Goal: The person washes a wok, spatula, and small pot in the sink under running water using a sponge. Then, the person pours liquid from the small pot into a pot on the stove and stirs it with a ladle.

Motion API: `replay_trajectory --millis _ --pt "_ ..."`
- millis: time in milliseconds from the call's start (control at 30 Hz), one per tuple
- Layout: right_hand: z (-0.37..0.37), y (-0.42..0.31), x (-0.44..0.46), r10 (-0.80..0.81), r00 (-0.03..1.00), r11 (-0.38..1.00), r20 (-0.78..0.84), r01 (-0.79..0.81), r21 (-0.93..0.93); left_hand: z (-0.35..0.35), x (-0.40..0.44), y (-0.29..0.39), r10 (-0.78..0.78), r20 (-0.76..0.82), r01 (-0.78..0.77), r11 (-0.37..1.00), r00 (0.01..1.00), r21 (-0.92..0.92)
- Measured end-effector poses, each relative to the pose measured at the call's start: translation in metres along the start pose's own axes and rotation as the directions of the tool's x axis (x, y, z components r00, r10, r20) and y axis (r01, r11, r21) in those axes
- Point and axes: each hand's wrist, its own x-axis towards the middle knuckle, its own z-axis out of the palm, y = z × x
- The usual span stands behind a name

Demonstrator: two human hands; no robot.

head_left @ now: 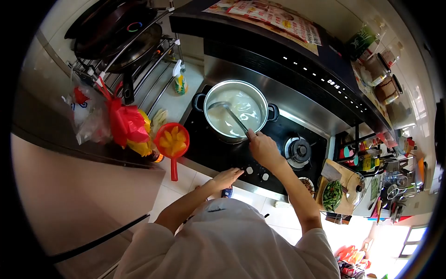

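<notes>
My right hand is closed around the handle of a metal ladle. The ladle's bowl dips into whitish, cloudy liquid inside a large steel pot with dark side handles. That pot stands on the left part of a black gas stove. Lower down, my left hand lies at the stove's front edge with fingers stretched out, close to a white control knob. It holds nothing. What lies under the liquid cannot be made out.
A red long-handled scoop with yellow pieces sits left of the stove. Behind it are plastic bags, a spray bottle and a pan rack. Right are another burner, green vegetables and a cleaver. A range hood overhangs.
</notes>
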Motion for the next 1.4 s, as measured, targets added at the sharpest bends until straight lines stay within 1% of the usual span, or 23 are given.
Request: replay_trajectory --millis 33,100,133,200,233,300,333,367,433,467,500,600,633,667,733,767,833,967,1067,1167,1267,1367,1400 --pt "-0.005 0.001 -0.003 -0.019 1.000 0.999 0.011 0.018 0.043 0.005 -0.012 -0.006 -0.025 -0.075 0.019 0.997 0.997 -0.077" --pt "-0.017 0.008 -0.011 -0.055 0.998 0.990 0.033 0.050 0.130 0.005 -0.041 -0.012 -0.184 0.033 0.186 0.942 0.982 -0.280" --pt "-0.026 0.009 -0.014 -0.075 0.996 0.990 0.051 0.068 0.126 0.002 -0.055 -0.016 -0.250 0.098 0.268 0.891 0.963 -0.367" --pt "-0.048 0.012 -0.021 -0.109 0.990 0.989 0.084 0.099 0.114 0.006 -0.087 -0.025 -0.365 0.188 0.410 0.810 0.912 -0.419" --pt "-0.057 0.013 -0.022 -0.066 0.985 0.996 0.160 0.054 0.075 0.006 -0.102 -0.027 -0.415 0.233 0.476 0.763 0.879 -0.438" --pt "-0.084 0.011 -0.025 -0.040 0.970 0.997 0.240 0.022 0.076 0.003 -0.135 -0.027 -0.505 0.242 0.552 0.669 0.829 -0.497" --pt "-0.094 0.014 -0.027 -0.028 0.959 0.997 0.281 0.007 0.076 0.024 -0.159 -0.040 -0.507 0.208 0.528 0.645 0.836 -0.552" --pt "-0.094 0.027 -0.028 -0.072 0.959 0.994 0.274 0.046 0.099 0.044 -0.181 -0.055 -0.510 0.173 0.500 0.620 0.842 -0.605" --pt "-0.107 0.033 -0.031 -0.033 0.951 0.996 0.308 0.004 0.094 0.011 -0.206 -0.028 -0.648 0.177 0.635 0.590 0.741 -0.499" --pt "-0.114 0.034 -0.032 -0.016 0.945 0.996 0.326 -0.015 0.091 0.022 -0.226 -0.033 -0.675 0.179 0.672 0.598 0.716 -0.438" --pt "-0.118 0.036 -0.035 -0.031 0.960 0.997 0.280 0.012 0.070 0.038 -0.253 -0.038 -0.702 0.178 0.707 0.599 0.689 -0.376" --pt "-0.144 0.026 -0.036 0.040 0.931 0.999 0.363 -0.046 0.007 0.070 -0.321 -0.032 -0.688 0.232 0.715 0.585 0.687 -0.384" --pt "-0.148 0.023 -0.035 0.045 0.923 0.999 0.383 -0.031 -0.044 0.071 -0.337 -0.019 -0.674 0.248 0.710 0.592 0.696 -0.381" --pt "-0.145 0.026 -0.034 0.023 0.924 0.999 0.381 -0.008 -0.042 0.070 -0.347 -0.010 -0.660 0.262 0.704 0.601 0.704 -0.378" --pt "-0.133 0.034 -0.032 -0.018 0.926 0.999 0.377 0.035 -0.038 0.061 -0.346 0.014 -0.619 0.276 0.678 0.675 0.735 -0.292" --pt "-0.127 0.034 -0.030 -0.016 0.931 1.000 0.366 0.025 -0.019 0.056 -0.344 0.026 -0.597 0.284 0.659 0.709 0.750 -0.249" --pt "-0.115 0.033 -0.027 -0.014 0.939 1.000 0.345 0.008 0.018 0.045 -0.338 0.045 -0.592 0.297 0.656 0.724 0.750 -0.214" --pt "-0.091 0.034 -0.025 -0.101 0.971 0.994 0.219 0.090 0.056 0.023 -0.324 0.069 -0.649 0.308 0.717 0.652 0.696 -0.247" --pt "-0.077 0.028 -0.019 -0.144 0.976 0.988 0.163 0.134 0.074 0.011 -0.320 0.078 -0.667 0.310 0.735 0.626 0.678 -0.261" --pt "-0.059 0.022 -0.008 -0.099 0.983 0.995 0.156 0.099 0.007 0.005 -0.320 0.085 -0.682 0.308 0.748 0.610 0.664 -0.262" --pt "-0.044 0.013 0.000 -0.093 0.995 0.996 -0.043 0.093 -0.007 -0.001 -0.319 0.088 -0.686 0.316 0.755 0.601 0.656 -0.263" --pt "-0.037 0.013 0.010 -0.125 0.991 0.989 -0.047 0.120 -0.088 -0.005 -0.318 0.091 -0.693 0.319 0.762 0.592 0.647 -0.261" --pt "-0.035 0.013 0.014 -0.088 0.996 0.990 -0.024 0.085 -0.114 -0.006 -0.317 0.093 -0.692 0.319 0.762 0.593 0.648 -0.260"
